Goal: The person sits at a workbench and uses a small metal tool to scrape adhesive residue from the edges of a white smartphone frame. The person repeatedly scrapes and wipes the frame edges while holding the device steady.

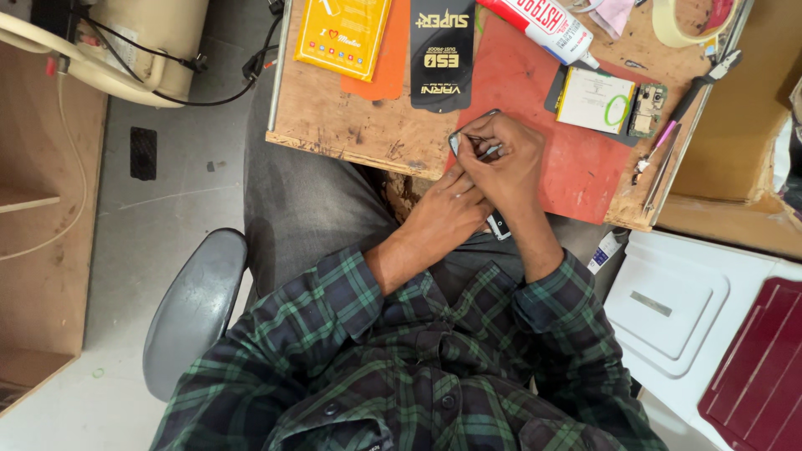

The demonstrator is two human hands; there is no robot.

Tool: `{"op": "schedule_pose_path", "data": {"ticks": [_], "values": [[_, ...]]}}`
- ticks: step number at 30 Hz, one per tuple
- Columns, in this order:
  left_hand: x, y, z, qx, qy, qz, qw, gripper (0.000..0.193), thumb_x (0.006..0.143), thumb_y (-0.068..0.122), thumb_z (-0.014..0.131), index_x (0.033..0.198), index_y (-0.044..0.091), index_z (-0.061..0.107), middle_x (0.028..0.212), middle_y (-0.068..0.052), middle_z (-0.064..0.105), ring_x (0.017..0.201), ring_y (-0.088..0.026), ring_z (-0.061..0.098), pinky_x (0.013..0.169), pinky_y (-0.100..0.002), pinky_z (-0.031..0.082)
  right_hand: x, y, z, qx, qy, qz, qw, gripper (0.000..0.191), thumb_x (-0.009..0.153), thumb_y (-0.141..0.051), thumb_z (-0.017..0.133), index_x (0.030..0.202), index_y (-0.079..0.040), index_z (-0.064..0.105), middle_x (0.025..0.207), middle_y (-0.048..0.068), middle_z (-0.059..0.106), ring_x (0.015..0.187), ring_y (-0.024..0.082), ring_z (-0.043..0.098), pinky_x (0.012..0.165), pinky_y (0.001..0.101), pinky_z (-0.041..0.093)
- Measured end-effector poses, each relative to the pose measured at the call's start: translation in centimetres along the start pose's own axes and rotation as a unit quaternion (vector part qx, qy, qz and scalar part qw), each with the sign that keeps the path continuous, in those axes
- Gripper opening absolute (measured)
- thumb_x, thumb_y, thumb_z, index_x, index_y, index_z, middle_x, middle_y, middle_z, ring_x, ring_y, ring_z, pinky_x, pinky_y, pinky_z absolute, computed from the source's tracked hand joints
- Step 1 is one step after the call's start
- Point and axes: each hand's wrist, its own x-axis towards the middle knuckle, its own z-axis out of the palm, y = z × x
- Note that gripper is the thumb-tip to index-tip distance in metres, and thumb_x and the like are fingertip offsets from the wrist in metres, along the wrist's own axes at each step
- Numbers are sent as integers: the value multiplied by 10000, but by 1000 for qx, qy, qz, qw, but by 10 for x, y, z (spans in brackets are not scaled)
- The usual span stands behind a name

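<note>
Looks like mid-pry: right hand (499, 157) pinches a thin metal tool (489, 152) against the dark phone (473, 134) at the table (351, 125) edge, left hand (447, 209) clamped around its lower end. Next move probably needs gentle, steady leverage along that seam.

A yellow packet (342, 35) and a black packet (442, 52) are laid on the wooden board (351, 117); an adhesive tube (547, 27), tape roll (693, 23), circuit board (647, 109) and tweezers (660, 177) are seen nearby.
</note>
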Motion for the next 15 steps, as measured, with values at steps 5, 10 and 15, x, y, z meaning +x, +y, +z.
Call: {"op": "schedule_pose_path", "data": {"ticks": [5,10,15], "values": [[-1,0,2,2,5,-5,1000,411,746,368,776,1073,117,784,1166,-22,703,1266,-239,547,1183,-456,350,1,-1,-3,7,-17,-25,1000,170,863,76,796,863,31,632,916,107,744,773,116,710,637,244,577],[-2,0,5,16,-5,-5,1000,393,775,369,781,1071,111,780,1176,-37,701,1276,-235,547,1189,-448,354,-1,-1,2,-42,20,-35,998,192,866,63,817,855,28,628,889,105,737,747,117,714,634,248,578],[0,0,1,6,8,-7,1000,471,766,357,785,1160,100,761,1226,-41,684,1309,-244,523,1202,-456,334,-1,2,0,-11,15,-20,1000,150,886,74,784,892,28,642,897,99,738,763,116,722,648,247,577]]}}
